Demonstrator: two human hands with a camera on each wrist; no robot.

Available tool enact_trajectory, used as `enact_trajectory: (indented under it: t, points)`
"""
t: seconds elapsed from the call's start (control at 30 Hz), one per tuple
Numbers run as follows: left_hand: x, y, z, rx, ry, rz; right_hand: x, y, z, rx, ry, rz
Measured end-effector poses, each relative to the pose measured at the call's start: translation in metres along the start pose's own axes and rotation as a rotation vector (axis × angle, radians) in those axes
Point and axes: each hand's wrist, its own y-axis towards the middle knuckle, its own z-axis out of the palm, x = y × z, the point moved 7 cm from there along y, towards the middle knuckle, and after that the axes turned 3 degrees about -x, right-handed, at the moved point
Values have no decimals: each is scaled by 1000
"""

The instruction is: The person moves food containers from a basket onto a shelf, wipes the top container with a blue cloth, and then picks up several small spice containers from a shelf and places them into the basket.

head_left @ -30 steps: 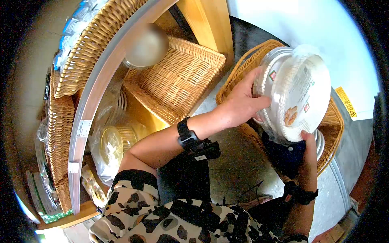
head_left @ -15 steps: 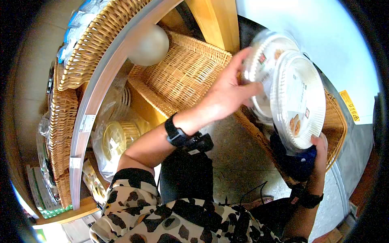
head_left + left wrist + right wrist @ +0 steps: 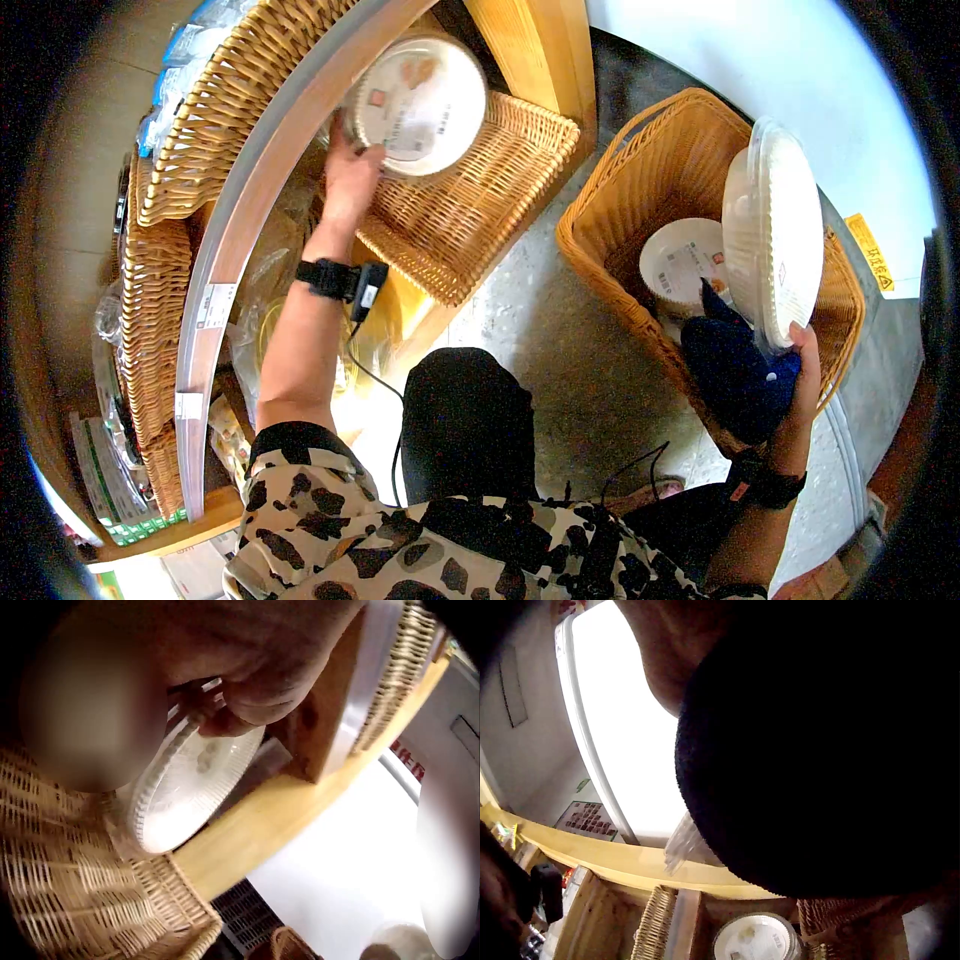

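Note:
My left hand (image 3: 355,180) pinches the near rim of a clear-wrapped pack of white fluted plates (image 3: 425,105), which has a printed label. That pack is over the back of the shallow wicker basket (image 3: 450,235) on the shelf. In the left wrist view, thumb and fingers are at the rim of the plate pack (image 3: 199,787). On the other side, my right hand (image 3: 803,375) grips the lower edge of a second wrapped plate pack (image 3: 785,240), tilted nearly on edge. Dark blue fabric (image 3: 740,375) hangs beside that hand and fills much of the right wrist view.
Below the right hand stands a deep wicker basket (image 3: 610,245) with another plate pack (image 3: 685,262) inside. A curved shelf edge (image 3: 240,215) runs along the left, with wicker baskets (image 3: 155,330) beyond it. A cable (image 3: 385,385) trails from my left wrist. A white panel (image 3: 800,80) rises at right.
My left hand has carried one plate pack left, from beside the other pack to the shelf basket. The right hand keeps the second pack, now turned more edge-on.

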Motion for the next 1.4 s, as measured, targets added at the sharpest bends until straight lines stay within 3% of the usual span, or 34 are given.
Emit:
enact_trajectory:
  t: [0.1, 0.2, 0.27, 0.37, 0.5, 0.63, 0.67, 0.73, 0.87, 0.93, 1.03, 1.1, 1.17, 1.23, 1.33, 1.4]
  points:
    - [33, 5, -11, -53, -308, -275, -3, 2, -2, -1, -25, -4]
    - [40, 18, -28, -119, -41, -415, -6, 6, -8, -28, -48, -24]
    - [130, 69, -36, -98, -17, -58, -9, 6, -8, -52, -45, -22]
    - [153, 86, -37, -133, 13, -99, -12, 2, -1, -72, -30, 11]
    - [139, 91, -30, -129, 32, -126, -13, -2, 15, -86, -18, 2]
    - [129, 82, -18, -139, -121, -281, -13, -6, 21, -109, -32, 7]
    - [130, 84, -18, -148, -123, -239, -14, -6, 21, -115, -36, 13]
    - [151, 90, -21, -164, -127, -157, -18, -4, 18, -141, -26, 31]
    - [185, 98, -20, -143, -183, -320, -18, -3, 23, -129, -55, 52]
    - [151, 87, -20, -162, -90, -325, -19, -3, 29, -123, -46, 65]
    - [213, 138, -21, -190, 804, 200, -22, 2, 23, -142, -66, 64]
    - [198, 135, -24, -170, 664, 232, -28, 17, -9, -176, -118, 75]
    - [197, 134, -24, -175, 779, 252, -31, 24, -22, -193, -144, 90]
    - [210, 137, -22, -200, 1150, 257, -33, 25, -21, -184, -129, 103]
    - [224, 147, -17, -48, 1408, 224, -33, 27, -15, -164, -124, 124]
    - [215, 143, -19, -91, 1159, 153, -28, 11, 20, -159, -89, 90]
